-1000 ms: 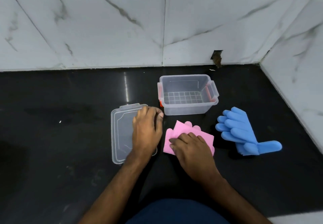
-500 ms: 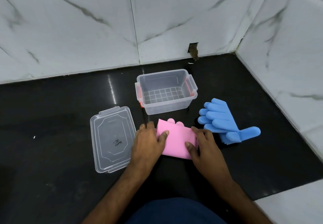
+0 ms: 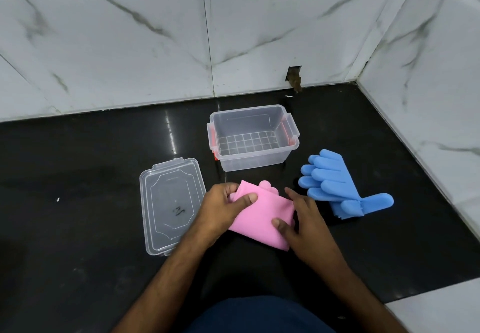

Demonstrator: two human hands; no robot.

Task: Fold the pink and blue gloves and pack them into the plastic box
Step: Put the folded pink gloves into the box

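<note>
I see the black counter [image 3: 78,228] running wide to my left, bounded at the back by a marble-tiled wall [image 3: 130,41] and on the right by a second tiled wall [image 3: 428,86] that meets it in a corner. The near right corner of the counter ends at a pale edge. Most of the bare room lies on the left side and along the near edge.

The plastic box [image 3: 253,138] stands open-topped and upright near the back wall, with nothing inside it; its grid-patterned floor shows through. Dark counter separates it from the back wall and from the things in front.

The clear lid [image 3: 170,205] lies flat to the left of the box and nearer me, apart from it, its right edge just beside my left hand.

The blue gloves [image 3: 335,184] lie stacked flat to the right, fingers pointing left and away, cuff end toward the right wall, with a strip of counter between them and that wall.

The pink gloves [image 3: 262,215] are folded into a rough square in front of the box, between lid and blue gloves, fingertips poking out at the far edge.

My left hand [image 3: 220,210] has its grip closed on the pink fold's left corner, thumb on top. My right hand [image 3: 301,223] pinches the right edge, thumb pressed on the upper face, fingers behind.
</note>
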